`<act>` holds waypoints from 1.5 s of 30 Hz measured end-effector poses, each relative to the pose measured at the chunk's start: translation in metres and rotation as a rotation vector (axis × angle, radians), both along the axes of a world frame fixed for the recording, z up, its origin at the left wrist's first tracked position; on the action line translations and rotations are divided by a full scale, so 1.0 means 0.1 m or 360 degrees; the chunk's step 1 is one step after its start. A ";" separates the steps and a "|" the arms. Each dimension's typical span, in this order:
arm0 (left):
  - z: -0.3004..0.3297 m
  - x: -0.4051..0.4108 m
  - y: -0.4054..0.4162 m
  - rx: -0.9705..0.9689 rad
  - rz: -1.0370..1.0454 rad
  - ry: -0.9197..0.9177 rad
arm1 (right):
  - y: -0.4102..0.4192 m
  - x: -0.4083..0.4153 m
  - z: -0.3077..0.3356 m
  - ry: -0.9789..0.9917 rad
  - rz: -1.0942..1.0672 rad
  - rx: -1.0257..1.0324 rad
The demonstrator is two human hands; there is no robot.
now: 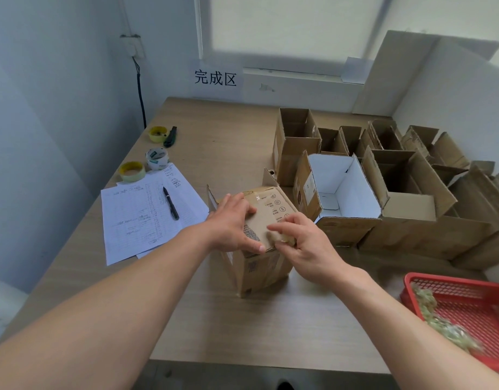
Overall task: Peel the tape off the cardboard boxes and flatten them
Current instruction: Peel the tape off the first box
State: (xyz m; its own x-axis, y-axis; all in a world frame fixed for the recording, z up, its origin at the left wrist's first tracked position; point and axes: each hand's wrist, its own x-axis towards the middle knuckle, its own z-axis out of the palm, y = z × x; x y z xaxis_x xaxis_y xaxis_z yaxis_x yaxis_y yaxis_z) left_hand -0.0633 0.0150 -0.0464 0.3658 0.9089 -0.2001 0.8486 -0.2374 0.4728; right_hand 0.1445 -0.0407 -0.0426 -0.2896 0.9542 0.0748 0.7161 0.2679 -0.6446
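Note:
A small brown cardboard box (266, 218) stands on the wooden table (220, 319) in the middle, printed side up, with a flap raised at its far end. My left hand (232, 223) presses flat on the box's top, thumb hooked over the near edge. My right hand (301, 243) sits at the box's right near corner and pinches a crumpled wad of peeled tape (283, 238) between thumb and fingers. A strip of clear tape (259, 197) still crosses the far part of the top.
Several open cardboard boxes (341, 190) crowd the table's right and back. A red plastic basket (467, 305) with balled-up tape sits at the near right. Papers (141, 218) with a pen (171, 204), tape rolls (156, 159) and a utility knife (170, 136) lie to the left.

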 end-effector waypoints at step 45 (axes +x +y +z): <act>0.07 -0.01 -0.04 -0.0012 0.0053 -0.0026 | -0.46 -0.28 -0.24 0.1697 -0.1093 -0.0599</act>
